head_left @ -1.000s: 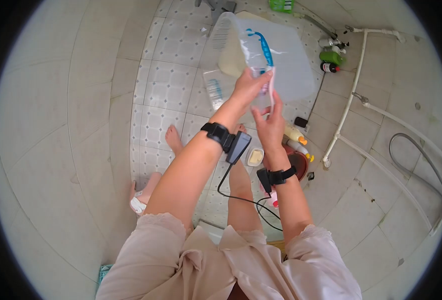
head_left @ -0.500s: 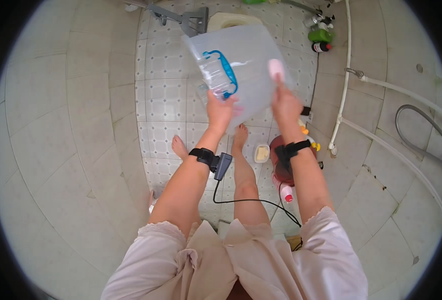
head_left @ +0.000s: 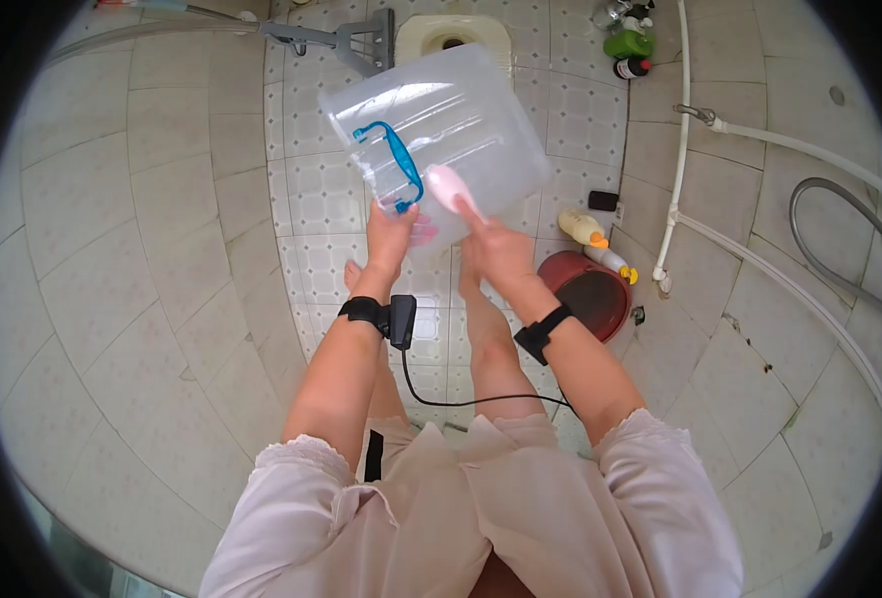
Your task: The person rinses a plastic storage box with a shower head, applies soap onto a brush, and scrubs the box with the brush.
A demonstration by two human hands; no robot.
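Observation:
A clear plastic storage box (head_left: 496,115) with a blue carrying handle (head_left: 398,159) is held tilted over the tiled floor. My left hand (head_left: 389,239) grips its near left edge, just below the handle; some fingers show pink through the clear plastic. In my right hand (head_left: 503,257) is a pink scrub brush (head_left: 449,187), its back facing up. The brush lies over the box wall to the right of the handle, and its bristle side is hidden.
A squat toilet (head_left: 501,60) is beyond the box, with a grey mop head (head_left: 361,42) at its left. On the right are a reddish bucket (head_left: 605,299), a cream bottle (head_left: 580,225), a green bottle (head_left: 628,44) and a white wall pipe (head_left: 677,179).
My right hand has swept the brush left and down, from the box's right side to near the handle. The box has shifted left with my left hand still on it.

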